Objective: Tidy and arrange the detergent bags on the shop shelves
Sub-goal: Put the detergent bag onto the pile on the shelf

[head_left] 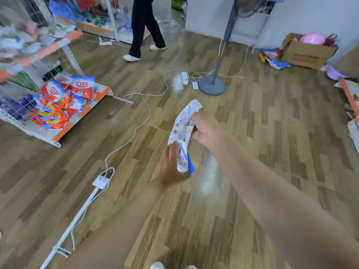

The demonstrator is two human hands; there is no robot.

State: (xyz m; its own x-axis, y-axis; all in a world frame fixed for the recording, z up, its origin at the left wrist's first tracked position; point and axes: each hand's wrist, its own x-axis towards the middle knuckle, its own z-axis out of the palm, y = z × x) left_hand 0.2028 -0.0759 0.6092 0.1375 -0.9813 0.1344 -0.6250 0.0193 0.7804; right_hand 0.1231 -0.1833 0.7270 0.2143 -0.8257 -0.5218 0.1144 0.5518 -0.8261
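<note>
- Bag (182, 138): white w/ blue print, crumpled, held in mid-air above the wood floor (272, 133), centre of view; long axis roughly vertical, blue edge at bottom.
- R hand (204, 129): fingers closed on the bag's upper-mid part, pinching it from the right.
- L hand (171, 169): blurred; palm against the bag's lower left side, fingers spread & loosely extended; firm grip or not: cannot tell.
- Shelf (81, 113): low, orange-edged, far left, well apart from the held bag; carries a loose pile of red/orange/blue bags (62, 100), overlapping, not lined up.
- Cable (136, 125): white, runs across the floor between shelf & hands.
- Fan stand (212, 86): grey round base, upper centre, power strip just beside it.
- Box (307, 53): cardboard, top right by the wall, pink item inside; more bags on the floor just left of it.
- 2nd person (143, 26): legs only, dark trousers, white shoes, top centre.
</note>
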